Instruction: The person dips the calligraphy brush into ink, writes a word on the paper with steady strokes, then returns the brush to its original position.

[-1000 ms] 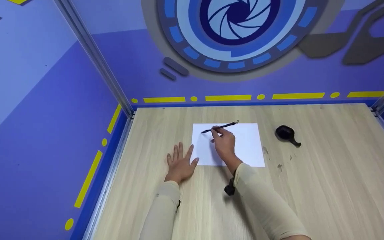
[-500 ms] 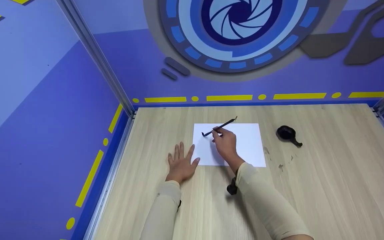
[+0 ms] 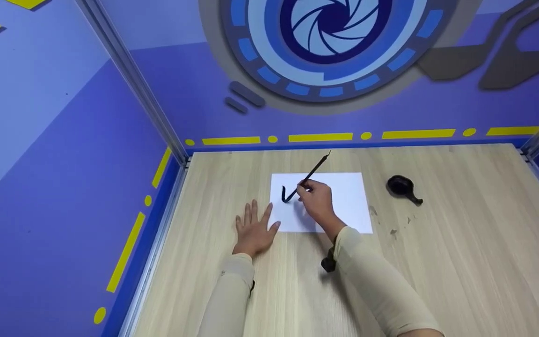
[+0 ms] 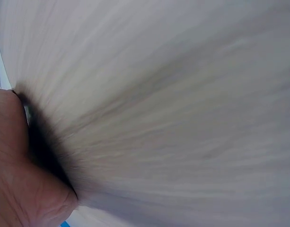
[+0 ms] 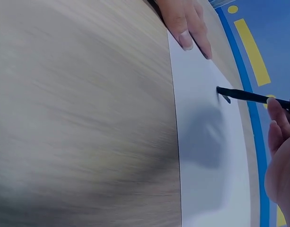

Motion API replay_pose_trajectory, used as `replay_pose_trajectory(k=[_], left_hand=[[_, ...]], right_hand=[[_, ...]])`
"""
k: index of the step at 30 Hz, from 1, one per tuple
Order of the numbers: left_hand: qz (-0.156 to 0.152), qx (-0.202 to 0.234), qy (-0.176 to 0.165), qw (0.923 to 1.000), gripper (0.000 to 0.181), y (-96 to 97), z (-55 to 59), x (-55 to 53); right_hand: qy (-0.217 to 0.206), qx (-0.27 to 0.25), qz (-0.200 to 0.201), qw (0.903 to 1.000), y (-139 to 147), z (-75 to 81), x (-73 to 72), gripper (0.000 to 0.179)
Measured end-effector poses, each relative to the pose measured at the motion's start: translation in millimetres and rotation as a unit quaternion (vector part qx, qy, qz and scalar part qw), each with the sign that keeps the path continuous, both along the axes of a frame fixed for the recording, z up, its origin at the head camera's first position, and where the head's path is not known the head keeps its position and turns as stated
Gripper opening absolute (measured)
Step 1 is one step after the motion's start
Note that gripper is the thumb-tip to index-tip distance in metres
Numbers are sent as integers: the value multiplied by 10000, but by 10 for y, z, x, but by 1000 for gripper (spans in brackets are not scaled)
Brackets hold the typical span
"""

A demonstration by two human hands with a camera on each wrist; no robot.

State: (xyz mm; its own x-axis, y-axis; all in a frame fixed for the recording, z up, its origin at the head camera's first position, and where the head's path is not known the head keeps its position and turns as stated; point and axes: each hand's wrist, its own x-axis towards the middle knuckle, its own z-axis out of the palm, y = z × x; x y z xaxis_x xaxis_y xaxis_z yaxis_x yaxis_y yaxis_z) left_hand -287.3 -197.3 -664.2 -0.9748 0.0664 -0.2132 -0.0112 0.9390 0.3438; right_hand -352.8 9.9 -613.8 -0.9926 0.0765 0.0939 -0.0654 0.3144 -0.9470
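The right hand pinches a slim black brush, its tip upon the white rectangular paper sheet on the pale wooden table. One black hooked ink stroke is done; most of the sheet is white. The left hand lies spread at its left edge. Only the head view shows the round black handled dish.

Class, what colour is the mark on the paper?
The mark is black on the white paper; the head view shows it best.
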Motion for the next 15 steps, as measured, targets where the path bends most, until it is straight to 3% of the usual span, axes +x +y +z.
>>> replay_pose_trajectory(k=[6,15], left_hand=[[11,59,43,10000,70,-9,-11,-13],[-15,101,-47,9999,71,-21,9,1]], right_hand=[[-104,151,107,9998,44,43,30,19],[36,-570,-183,9982,201,179,24,14]])
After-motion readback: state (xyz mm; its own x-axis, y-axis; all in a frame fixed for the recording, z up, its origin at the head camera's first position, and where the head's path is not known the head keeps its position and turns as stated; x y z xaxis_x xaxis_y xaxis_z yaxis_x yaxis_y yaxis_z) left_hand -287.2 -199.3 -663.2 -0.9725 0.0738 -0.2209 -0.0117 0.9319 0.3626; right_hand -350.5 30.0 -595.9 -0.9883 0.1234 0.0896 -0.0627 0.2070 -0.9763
